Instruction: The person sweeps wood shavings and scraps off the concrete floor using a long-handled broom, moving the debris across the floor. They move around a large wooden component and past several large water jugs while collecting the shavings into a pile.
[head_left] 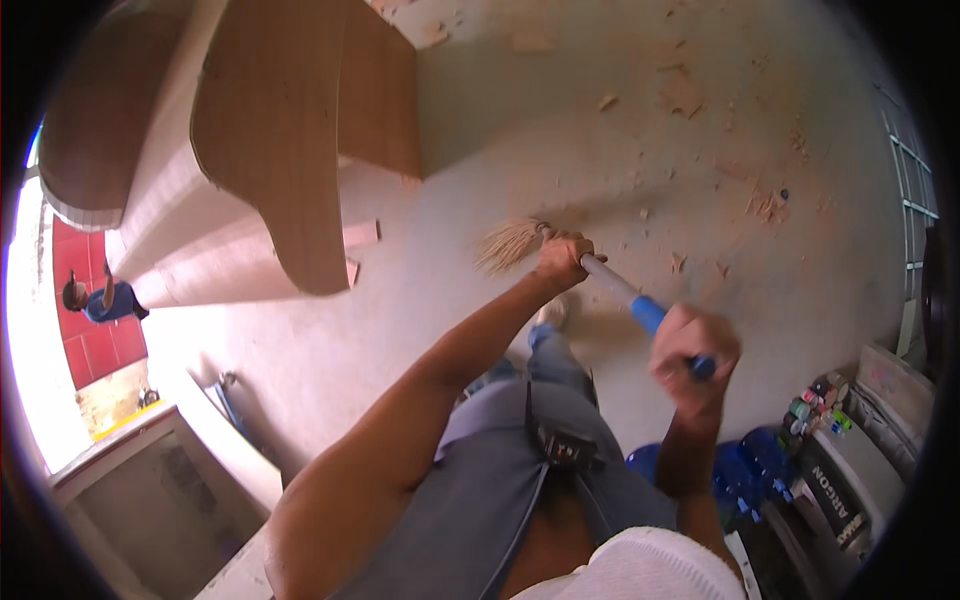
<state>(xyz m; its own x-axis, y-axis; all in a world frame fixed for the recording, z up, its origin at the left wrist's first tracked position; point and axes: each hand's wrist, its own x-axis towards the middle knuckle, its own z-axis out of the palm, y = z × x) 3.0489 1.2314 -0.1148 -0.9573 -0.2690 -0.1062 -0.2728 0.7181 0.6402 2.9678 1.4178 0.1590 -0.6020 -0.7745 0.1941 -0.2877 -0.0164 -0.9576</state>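
Observation:
Both my hands grip a broom (510,245) with pale straw bristles and a grey handle that has a blue grip and a dark blue end cap. Low on the handle, just above the bristles, my left hand (565,257) is closed around it. My right hand (692,350), somewhat smeared by motion, wraps the blue grip near the top end. The handle slants, and its bristles point left, over or against the pale concrete floor (440,240); contact is unclear. Wood scraps (768,205) and shavings lie scattered on the floor to the right and far side.
A large curved wooden piece (270,120) stands at the left, with small offcuts (362,233) beside it. Another person (100,300) in a blue shirt is at the far left. Blue bottles (755,460), spray cans (820,400) and a dark cylinder (835,500) stand at the lower right.

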